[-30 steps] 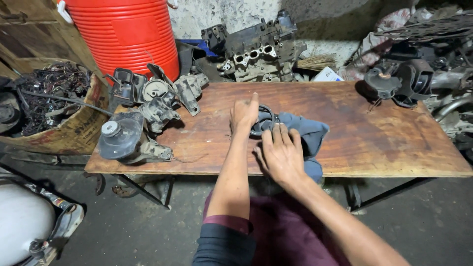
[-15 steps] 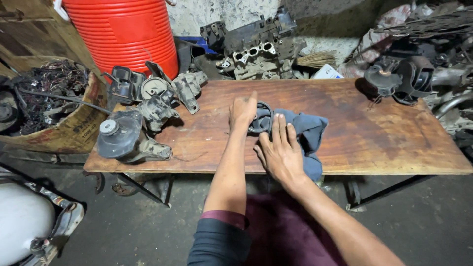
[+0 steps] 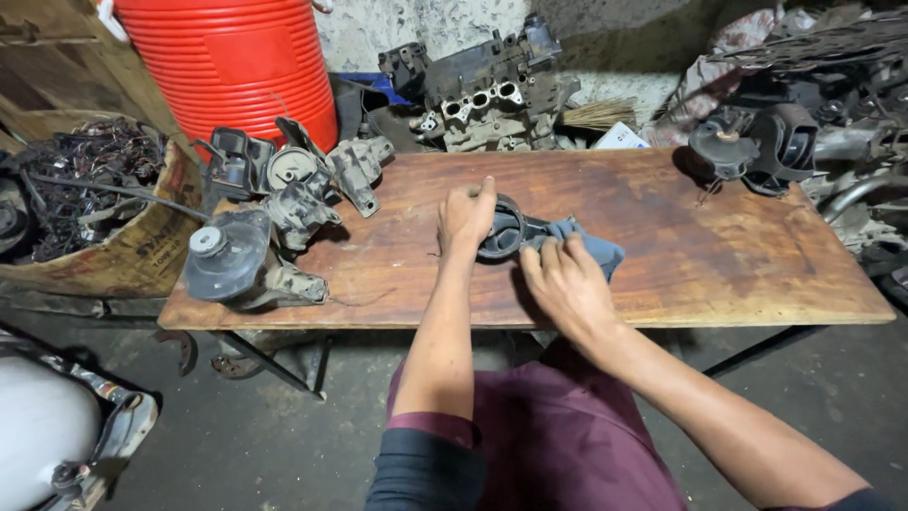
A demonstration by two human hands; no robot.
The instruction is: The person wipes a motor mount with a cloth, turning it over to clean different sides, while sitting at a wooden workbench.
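Wooden boards make up the table [image 3: 719,255], set on a dark metal frame in a crowded workshop, and one black round rubber-and-metal part [image 3: 501,232] lies near the middle of it. One left hand [image 3: 465,216] rests on the part's left side, fingers curled over its rim and thumb pointing up, so it steadies the part rather than lifting it. One right hand [image 3: 560,279] sits just beside the part on its right, fingers bunched and closed on one blue rag [image 3: 591,248], pressing the cloth against the part's edge. Most of the rag is hidden under that hand. At the table's left end stands a cluster of dirty grey engine mounts [image 3: 274,213], about four or five, packed too close to count for sure, well apart from the hands. Behind them is one big red ribbed cooler [image 3: 232,61]. Against the back wall leans one dark engine block [image 3: 482,90]. Off the right corner sit two more dark round mounts [image 3: 757,142]. To the far left, one cardboard box [image 3: 104,255] holds a tangle of black wires.
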